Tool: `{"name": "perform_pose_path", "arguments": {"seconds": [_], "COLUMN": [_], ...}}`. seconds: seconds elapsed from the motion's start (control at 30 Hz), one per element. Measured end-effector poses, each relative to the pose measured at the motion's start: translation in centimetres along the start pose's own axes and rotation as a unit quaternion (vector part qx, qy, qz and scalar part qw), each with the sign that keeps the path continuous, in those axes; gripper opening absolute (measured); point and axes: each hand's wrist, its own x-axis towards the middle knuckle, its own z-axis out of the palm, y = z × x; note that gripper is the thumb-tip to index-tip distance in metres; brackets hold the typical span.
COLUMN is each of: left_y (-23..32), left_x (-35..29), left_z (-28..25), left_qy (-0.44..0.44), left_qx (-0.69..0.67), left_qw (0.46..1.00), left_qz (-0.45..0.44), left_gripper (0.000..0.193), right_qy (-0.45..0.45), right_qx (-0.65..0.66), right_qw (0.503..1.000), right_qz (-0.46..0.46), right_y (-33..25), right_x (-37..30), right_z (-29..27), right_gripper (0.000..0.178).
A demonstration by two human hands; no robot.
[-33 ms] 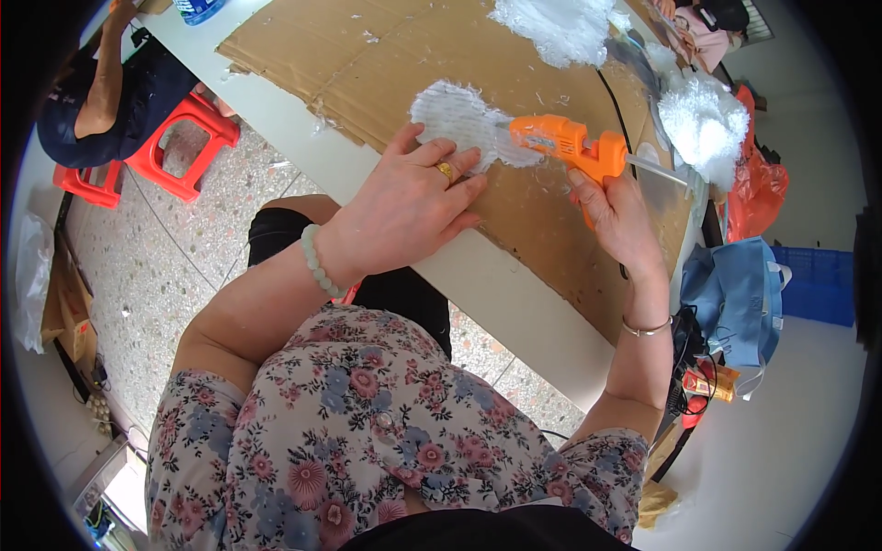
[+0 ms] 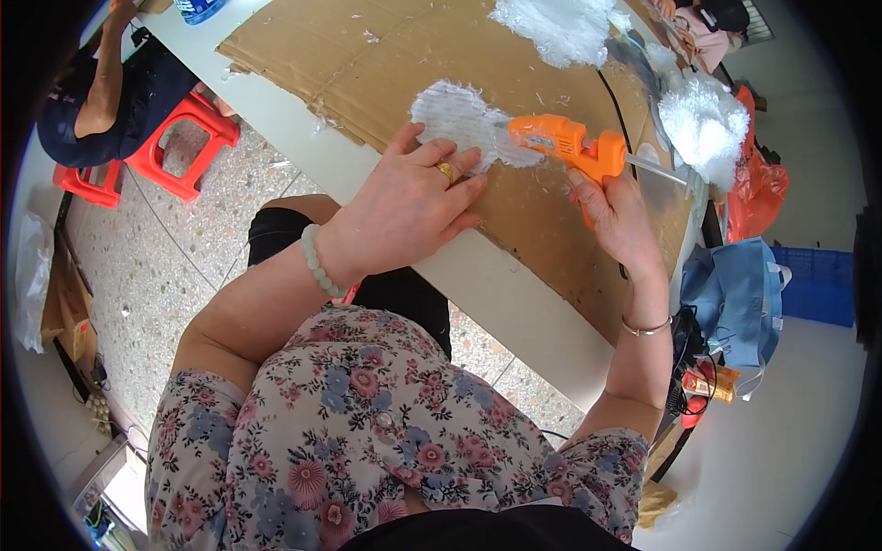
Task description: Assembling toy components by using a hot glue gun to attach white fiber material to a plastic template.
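A white fluffy-edged fabric piece (image 2: pixel 452 108) lies flat on a brown cardboard sheet (image 2: pixel 367 69). My left hand (image 2: pixel 404 197) rests at its near edge, palm down, with the fingers spread and the fingertips on the piece. My right hand (image 2: pixel 617 213) is wrapped round the handle of an orange hot glue gun (image 2: pixel 560 138). The gun's nozzle points left, over the right part of the piece; whether it touches cannot be made out. A pale glue stick (image 2: pixel 657 169) juts from the gun's back end.
White fluffy pieces lie at the far side (image 2: pixel 556 28) and far right (image 2: pixel 703 124) of the table (image 2: pixel 514 294). A black cord (image 2: pixel 611 96) crosses the cardboard. On the right hang a red plastic bag (image 2: pixel 758 202) and a blue bag (image 2: pixel 735 294). Another person sits near a red stool (image 2: pixel 188 138) at left.
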Motion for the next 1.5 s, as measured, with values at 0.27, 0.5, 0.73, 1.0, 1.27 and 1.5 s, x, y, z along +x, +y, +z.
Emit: {"name": "perform_pose_path", "arguments": {"seconds": [0.27, 0.5, 0.73, 1.0, 1.27, 1.5], "left_y": [-0.1, -0.1, -0.1, -0.1, -0.2, -0.1], "left_x": [-0.1, -0.1, -0.1, -0.1, 0.0, 0.0], "left_z": [0.1, 0.2, 0.1, 0.1, 0.1, 0.1], "left_qy": [0.005, 0.007, 0.011, 0.015, 0.021, 0.020], "left_qx": [-0.003, -0.003, -0.006, -0.006, -0.024, -0.053], "left_qw": [1.000, 1.000, 1.000, 1.000, 0.999, 0.998], "left_qz": [0.003, 0.005, 0.007, 0.007, 0.012, 0.004], "left_gripper": [0.038, 0.038, 0.038, 0.038, 0.037, 0.039], "right_qy": [-0.003, -0.007, -0.012, -0.003, 0.026, 0.014], "right_qx": [-0.016, -0.011, -0.021, -0.035, -0.029, -0.055], "right_qw": [1.000, 0.999, 1.000, 0.998, 0.995, 0.992], "right_qz": [-0.017, -0.034, -0.019, -0.043, -0.092, -0.110], "right_y": [-0.3, -0.8, -1.5, -1.6, -2.2, -2.6], "right_x": [0.7, 1.2, 1.7, 2.8, 3.7, 4.2], "right_z": [0.5, 0.9, 1.0, 1.5, 2.0, 2.3], "right_gripper": [0.034, 0.033, 0.031, 0.032, 0.035, 0.034]}}
